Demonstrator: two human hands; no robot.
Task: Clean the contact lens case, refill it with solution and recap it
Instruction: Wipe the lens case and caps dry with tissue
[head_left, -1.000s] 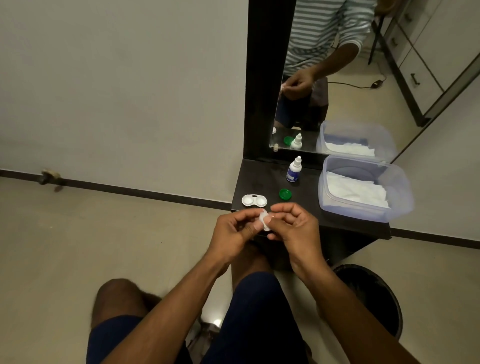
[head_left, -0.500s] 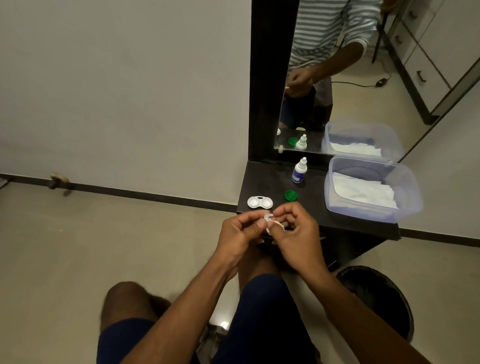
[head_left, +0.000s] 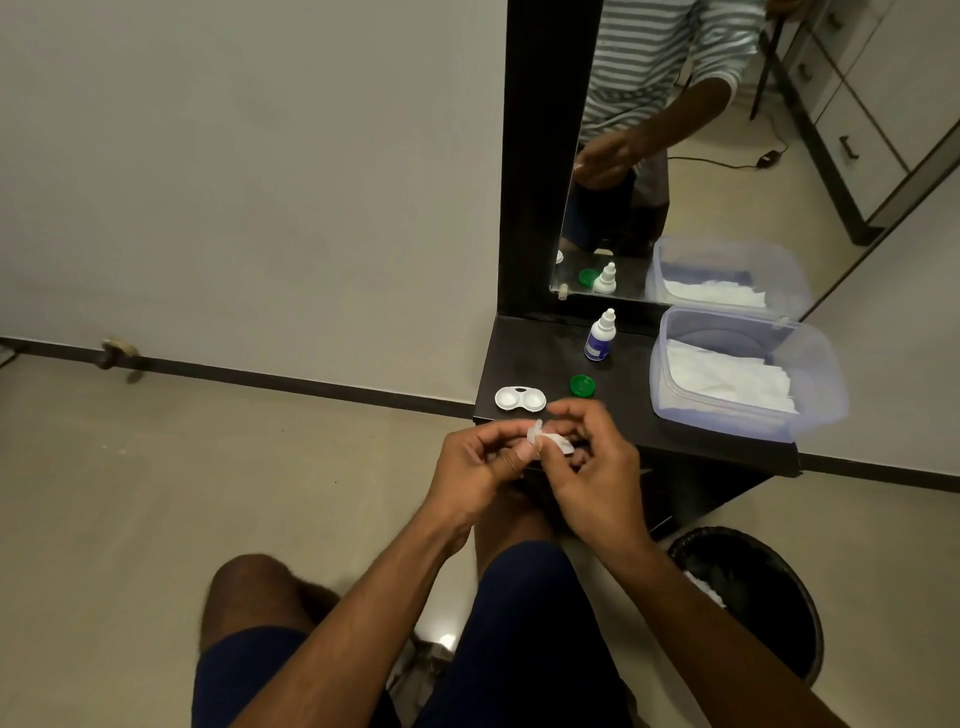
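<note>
A white case (head_left: 520, 398) and green cap (head_left: 582, 385) sit near the black shelf's (head_left: 524, 348) front edge; behind, a white bottle (head_left: 600, 336) with blue label. A translucent bluish tub (head_left: 748, 370) holds white tissue (head_left: 727, 375). Navy shorts (head_left: 524, 623); the mirror (head_left: 675, 156) shows a grey-and-white striped shirt.

- Dim, even indoor light with a warm grey-yellow cast; no lamp in view.
- A small bright glare spot shows on the floor (head_left: 447, 640) between the knees.
- The shelf (head_left: 540, 358) reads near black, with little surface detail.
- The bin (head_left: 748, 582) interior is lost in shadow.
- Shadows are soft and faint, the clearest one under a doorstop (head_left: 117, 352) at the skirting.
- The right hand (head_left: 592, 467) has slightly smeared fingers from motion.
- Wide-angle bend: the skirting curves and the mirror (head_left: 675, 156) frame leans.
</note>
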